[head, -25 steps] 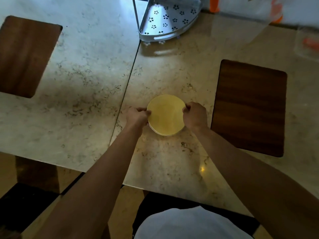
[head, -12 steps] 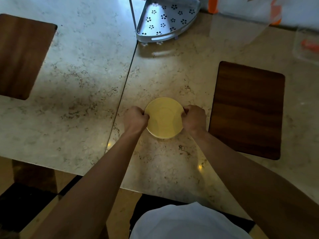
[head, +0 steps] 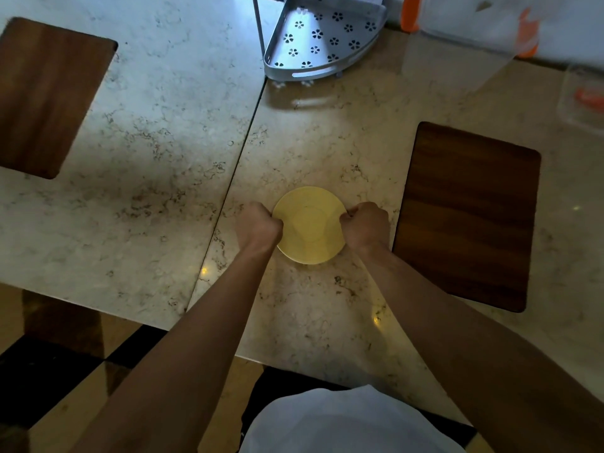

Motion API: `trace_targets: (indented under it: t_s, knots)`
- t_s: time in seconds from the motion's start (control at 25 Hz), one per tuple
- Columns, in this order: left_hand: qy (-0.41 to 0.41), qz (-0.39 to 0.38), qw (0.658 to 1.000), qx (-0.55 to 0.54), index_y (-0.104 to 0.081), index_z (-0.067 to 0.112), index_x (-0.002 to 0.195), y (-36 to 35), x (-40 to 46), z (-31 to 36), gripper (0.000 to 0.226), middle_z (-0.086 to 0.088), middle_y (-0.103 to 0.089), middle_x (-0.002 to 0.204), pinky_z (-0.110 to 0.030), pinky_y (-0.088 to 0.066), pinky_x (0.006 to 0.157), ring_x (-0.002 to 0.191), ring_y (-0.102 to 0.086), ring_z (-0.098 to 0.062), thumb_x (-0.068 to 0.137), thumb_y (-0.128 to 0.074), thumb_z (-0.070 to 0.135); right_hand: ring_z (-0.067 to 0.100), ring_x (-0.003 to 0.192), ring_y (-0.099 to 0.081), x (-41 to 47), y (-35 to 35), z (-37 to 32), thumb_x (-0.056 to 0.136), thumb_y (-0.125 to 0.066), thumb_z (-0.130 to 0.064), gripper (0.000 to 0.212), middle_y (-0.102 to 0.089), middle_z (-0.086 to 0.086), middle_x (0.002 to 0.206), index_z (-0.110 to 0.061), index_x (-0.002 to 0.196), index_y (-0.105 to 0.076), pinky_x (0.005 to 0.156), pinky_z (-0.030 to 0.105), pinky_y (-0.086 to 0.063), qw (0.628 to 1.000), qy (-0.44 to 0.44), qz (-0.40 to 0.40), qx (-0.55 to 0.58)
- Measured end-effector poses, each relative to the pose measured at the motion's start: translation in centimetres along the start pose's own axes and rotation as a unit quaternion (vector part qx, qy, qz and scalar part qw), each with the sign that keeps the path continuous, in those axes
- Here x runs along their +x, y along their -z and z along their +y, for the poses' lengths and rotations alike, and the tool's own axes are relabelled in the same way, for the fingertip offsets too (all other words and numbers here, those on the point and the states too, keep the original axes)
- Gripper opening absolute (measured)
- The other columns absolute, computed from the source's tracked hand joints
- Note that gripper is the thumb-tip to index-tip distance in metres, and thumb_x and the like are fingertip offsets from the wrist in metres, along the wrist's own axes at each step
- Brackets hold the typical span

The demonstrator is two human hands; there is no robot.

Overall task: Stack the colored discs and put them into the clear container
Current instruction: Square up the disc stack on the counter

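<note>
A stack of discs [head: 310, 225], yellow on top, sits on the marble table in front of me. My left hand [head: 259, 225] grips its left edge and my right hand [head: 365, 225] grips its right edge, fingers curled around the rim. The discs under the top one are hidden. A clear container [head: 470, 40] with orange clips stands at the far right of the table, and a clear lid or second clear box [head: 583, 99] lies at the right edge.
A dark wooden placemat [head: 467, 214] lies just right of my right hand, another wooden placemat [head: 45, 93] at far left. A grey perforated corner rack [head: 322, 40] stands at the back. The table's near edge [head: 294, 362] runs close to my body.
Both hands stay on the stack's sides. The stack has slid a little toward me in view as the camera shifted.
</note>
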State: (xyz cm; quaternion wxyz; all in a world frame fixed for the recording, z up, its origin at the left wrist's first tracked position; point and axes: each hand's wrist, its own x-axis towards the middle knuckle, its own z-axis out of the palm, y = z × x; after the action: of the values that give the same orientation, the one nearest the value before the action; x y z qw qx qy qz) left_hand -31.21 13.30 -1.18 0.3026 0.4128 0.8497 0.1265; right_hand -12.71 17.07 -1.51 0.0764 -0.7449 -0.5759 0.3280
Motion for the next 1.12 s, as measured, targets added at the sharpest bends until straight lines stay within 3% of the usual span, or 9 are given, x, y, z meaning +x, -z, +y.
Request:
trace_targets:
  t_s: [0.12, 0.2, 0.28, 0.4, 0.56, 0.64, 0.76, 0.88, 1.12]
  knots:
    - [0.024, -0.005, 0.999, -0.031, -0.053, 0.006, 0.052, -0.3, -0.1, 0.1, 0.019, -0.003, -0.046, 0.047, -0.028, -0.038, 0.041, 0.043, -0.048, -0.022, 0.067, -0.065, 0.004, 0.030, 0.079, -0.069, 0.1, -0.1, 0.2, 0.086, -0.059, -0.022, 0.022, -0.073, 0.012, 0.085, -0.005, 0.086, -0.073, 0.066, 0.033, -0.056, 0.999, -0.029, -0.017, 0.009]
    - [0.071, -0.012, 0.992, -0.102, -0.062, 0.010, 0.059, -0.2, -0.1, -0.1, 0.013, -0.005, -0.060, 0.060, -0.037, -0.055, 0.058, 0.059, -0.061, -0.025, 0.067, -0.070, 0.005, 0.029, 0.071, -0.065, 0.4, 0.0, 0.1, 0.083, -0.059, -0.020, 0.019, -0.067, 0.010, 0.076, -0.005, 0.073, -0.065, 0.053, 0.025, -0.045, 0.997, -0.052, -0.047, 0.038]
    - [0.111, -0.023, 0.978, -0.175, -0.061, 0.018, 0.059, -0.1, -0.1, -0.2, 0.019, 0.000, -0.063, 0.065, -0.034, -0.054, 0.066, 0.067, -0.063, -0.021, 0.066, -0.075, 0.007, 0.027, 0.065, -0.059, 0.5, 0.1, -0.1, 0.082, -0.059, -0.020, 0.021, -0.060, 0.007, 0.068, -0.007, 0.064, -0.057, 0.046, 0.021, -0.034, 0.993, -0.068, -0.068, 0.061]
    - [0.131, -0.035, 0.967, -0.217, -0.064, 0.018, 0.063, 0.4, 0.2, -0.2, 0.018, -0.004, -0.067, 0.071, -0.033, -0.055, 0.069, 0.072, -0.065, -0.022, 0.064, -0.078, 0.006, 0.023, 0.062, -0.055, 0.8, 0.4, -0.1, 0.083, -0.061, -0.022, 0.026, -0.053, 0.002, 0.062, -0.011, 0.061, -0.051, 0.043, 0.022, -0.029, 0.992, -0.066, -0.091, 0.062]
    - [0.153, -0.078, 0.945, -0.278, -0.068, 0.005, 0.081, 1.1, 0.4, -0.1, 0.014, -0.020, -0.070, 0.093, -0.043, -0.060, 0.076, 0.084, -0.069, -0.033, 0.070, -0.074, -0.001, 0.024, 0.062, -0.060, 1.6, 1.0, 0.3, 0.078, -0.066, -0.023, 0.022, -0.059, 0.003, 0.063, -0.009, 0.063, -0.059, 0.045, 0.023, -0.039, 0.990, -0.061, -0.113, 0.060]
    - [0.171, -0.091, 0.929, -0.314, -0.066, -0.001, 0.094, 1.2, 0.3, 0.2, 0.022, -0.023, -0.068, 0.099, -0.045, -0.060, 0.076, 0.087, -0.068, -0.034, 0.073, -0.072, -0.003, 0.028, 0.071, -0.068, 2.0, 1.1, 0.9, 0.078, -0.069, -0.021, 0.017, -0.067, 0.009, 0.071, -0.006, 0.071, -0.068, 0.059, 0.034, -0.057, 0.986, -0.062, -0.122, 0.095]
    - [0.182, -0.110, 0.918, -0.335, -0.063, -0.006, 0.103, 1.2, 0.0, 1.1, 0.029, -0.022, -0.068, 0.099, -0.042, -0.060, 0.069, 0.083, -0.068, -0.032, 0.075, -0.071, -0.001, 0.031, 0.085, -0.070, 2.1, 1.3, 1.6, 0.080, -0.074, -0.019, 0.016, -0.073, 0.015, 0.090, -0.005, 0.087, -0.074, 0.079, 0.049, -0.060, 0.978, -0.070, -0.134, 0.142]
    - [0.183, -0.118, 0.920, -0.327, -0.062, -0.003, 0.103, 0.9, -0.4, 2.3, 0.027, -0.018, -0.067, 0.094, -0.034, -0.055, 0.062, 0.079, -0.066, -0.027, 0.079, -0.071, 0.005, 0.031, 0.088, -0.070, 2.1, 2.1, 2.4, 0.080, -0.073, -0.019, 0.019, -0.073, 0.016, 0.094, -0.003, 0.090, -0.075, 0.082, 0.050, -0.059, 0.974, -0.082, -0.137, 0.158]
    - [0.181, -0.114, 0.918, -0.334, -0.064, 0.008, 0.087, -0.8, -1.7, 6.3, 0.015, -0.016, -0.068, 0.091, -0.043, -0.055, 0.076, 0.080, -0.065, -0.031, 0.082, -0.071, 0.020, 0.021, 0.083, -0.068, 2.0, 5.7, 5.1, 0.083, -0.075, -0.021, 0.019, -0.072, 0.013, 0.098, -0.003, 0.090, -0.072, 0.071, 0.037, -0.061, 0.959, -0.110, -0.132, 0.225]
